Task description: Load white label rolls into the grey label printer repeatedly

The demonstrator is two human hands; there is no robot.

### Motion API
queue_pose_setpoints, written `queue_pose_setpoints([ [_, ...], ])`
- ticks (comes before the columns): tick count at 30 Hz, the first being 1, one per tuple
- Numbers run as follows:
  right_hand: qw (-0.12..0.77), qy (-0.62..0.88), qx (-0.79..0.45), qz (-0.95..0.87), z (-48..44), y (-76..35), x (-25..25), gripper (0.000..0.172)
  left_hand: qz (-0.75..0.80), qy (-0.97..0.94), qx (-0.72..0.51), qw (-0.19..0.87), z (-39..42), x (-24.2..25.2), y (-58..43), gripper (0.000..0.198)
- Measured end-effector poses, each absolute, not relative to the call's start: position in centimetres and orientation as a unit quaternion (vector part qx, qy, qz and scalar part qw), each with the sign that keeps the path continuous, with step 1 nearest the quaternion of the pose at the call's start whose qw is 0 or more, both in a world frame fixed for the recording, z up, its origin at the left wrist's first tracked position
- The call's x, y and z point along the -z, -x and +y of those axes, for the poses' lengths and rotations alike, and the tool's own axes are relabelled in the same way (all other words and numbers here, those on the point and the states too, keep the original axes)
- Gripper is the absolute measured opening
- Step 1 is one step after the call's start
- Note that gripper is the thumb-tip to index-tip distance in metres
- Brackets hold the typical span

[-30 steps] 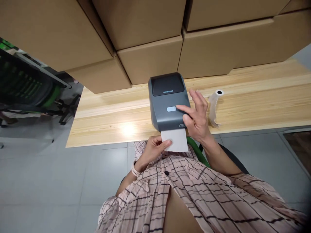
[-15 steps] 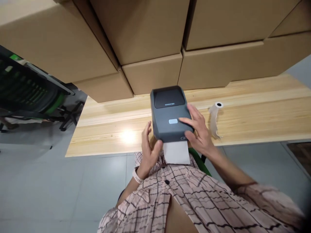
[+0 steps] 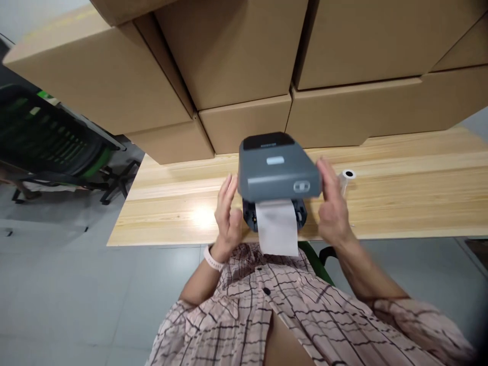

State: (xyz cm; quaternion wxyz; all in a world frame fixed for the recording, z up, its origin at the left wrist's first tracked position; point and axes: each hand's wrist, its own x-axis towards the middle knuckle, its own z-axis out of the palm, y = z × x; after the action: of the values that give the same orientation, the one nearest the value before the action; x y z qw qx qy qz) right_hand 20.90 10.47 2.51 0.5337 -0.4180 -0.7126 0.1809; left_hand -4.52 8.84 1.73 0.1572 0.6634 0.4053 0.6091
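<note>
A grey label printer (image 3: pixel 278 170) stands at the near edge of the wooden table (image 3: pixel 400 193). Its lid is tilted up, so the dark base shows underneath. A strip of white label paper (image 3: pixel 277 226) hangs out of the front towards my body. My left hand (image 3: pixel 226 213), with a pale watch on the wrist, lies with straight fingers against the lid's left side. My right hand (image 3: pixel 331 208) presses against the lid's right side. The lid is held between both hands.
Large cardboard boxes (image 3: pixel 236 61) are stacked on the table right behind the printer. A small paper roll (image 3: pixel 347 175) stands just right of my right hand. A black and green office chair (image 3: pixel 49 142) is on the grey floor to the left.
The printer lid has swung up and open. My right hand moved from the top of the printer to its right side; my left hand rose along the left side, after letting go of the paper.
</note>
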Motion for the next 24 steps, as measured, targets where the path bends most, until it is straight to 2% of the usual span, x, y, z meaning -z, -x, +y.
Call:
queue_pose_setpoints([
  [3, 0.530, 0.394, -0.078, -0.747, 14.5, -20.5, -7.0, 0.075, 0.422, -0.623, -0.636, 0.171, 14.1, -2.9, 5.2, 0.048],
  [5, 0.535, 0.385, -0.052, -0.750, 17.5, -19.9, -9.4, 0.072, 0.462, -0.590, -0.633, 0.196, 16.9, -2.5, 5.6, 0.048],
  [9, 0.557, 0.387, -0.043, -0.734, 23.0, -18.7, -11.8, 0.070, 0.533, -0.518, -0.583, 0.329, 19.0, 0.0, 6.0, 0.067],
  [13, 0.554, 0.400, -0.057, -0.728, 27.9, -18.1, -12.2, 0.077, 0.513, -0.504, -0.533, 0.445, 18.1, 1.6, 6.1, 0.078],
  [18, 0.548, 0.404, -0.096, -0.726, 31.5, -17.8, -12.4, 0.083, 0.503, -0.535, -0.529, 0.424, 17.5, 0.8, 6.1, 0.086],
  [20, 0.554, 0.402, -0.064, -0.726, 30.9, -17.8, -12.7, 0.083, 0.504, -0.558, -0.515, 0.412, 17.6, 0.6, 6.2, 0.092],
  [22, 0.562, 0.397, 0.006, -0.725, 29.2, -17.8, -12.7, 0.078, 0.504, -0.573, -0.493, 0.418, 17.6, 0.5, 6.5, 0.099],
  [24, 0.546, 0.379, 0.059, -0.745, 26.8, -17.8, -12.4, 0.057, 0.498, -0.582, -0.479, 0.429, 17.5, 0.6, 6.7, 0.102],
])
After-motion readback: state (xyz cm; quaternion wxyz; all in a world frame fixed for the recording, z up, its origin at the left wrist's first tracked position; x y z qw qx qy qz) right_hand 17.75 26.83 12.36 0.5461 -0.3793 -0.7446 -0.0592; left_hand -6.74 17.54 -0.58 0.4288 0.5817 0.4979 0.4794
